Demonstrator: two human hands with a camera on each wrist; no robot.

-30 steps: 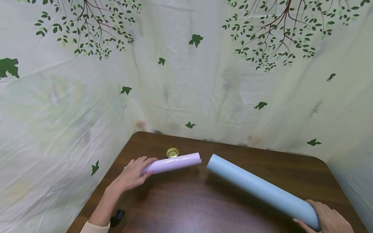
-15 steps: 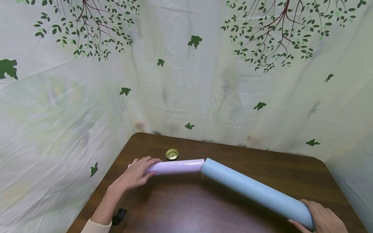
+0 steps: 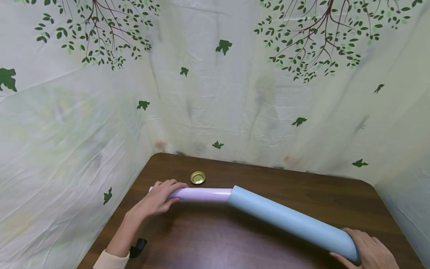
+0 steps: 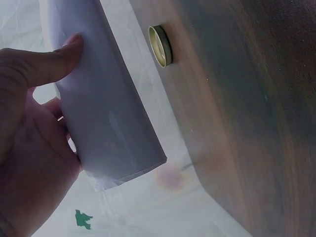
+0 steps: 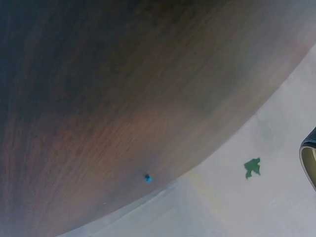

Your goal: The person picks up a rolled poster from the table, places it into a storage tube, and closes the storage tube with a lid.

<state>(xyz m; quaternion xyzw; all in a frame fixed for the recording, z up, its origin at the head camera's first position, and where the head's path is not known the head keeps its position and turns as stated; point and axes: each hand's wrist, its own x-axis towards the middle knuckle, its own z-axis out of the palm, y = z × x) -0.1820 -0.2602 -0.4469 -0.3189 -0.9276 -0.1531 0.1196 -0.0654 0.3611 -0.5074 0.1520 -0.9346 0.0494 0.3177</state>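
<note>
In the head view my left hand point(image 3: 159, 198) grips a shiny lilac roll point(image 3: 205, 195) near its left end, fingers over the top and thumb on the near side. My right hand point(image 3: 371, 248) holds the lower right end of a longer, thicker light blue roll point(image 3: 292, 222), which slants up to the left. The lilac roll's right end disappears at the blue roll's open end; how deep it sits inside is hidden. Up close, the left wrist view shows the thumb lying along the lilac roll point(image 4: 101, 103). Neither roll appears in full in the right wrist view.
A gold-coloured jar lid point(image 3: 198, 178) lies behind the lilac roll on the brown wooden table point(image 3: 268, 175). Beside the left wrist is a black object point(image 3: 137, 248). A leaf-print cloth point(image 3: 235, 104) hangs behind and at both sides. A small blue speck point(image 5: 148, 178) shows on the table.
The rolls were apart; the blue one has moved left and slightly down, and the lilac one has levelled out. Their ends now overlap. Both hands keep their grips.
</note>
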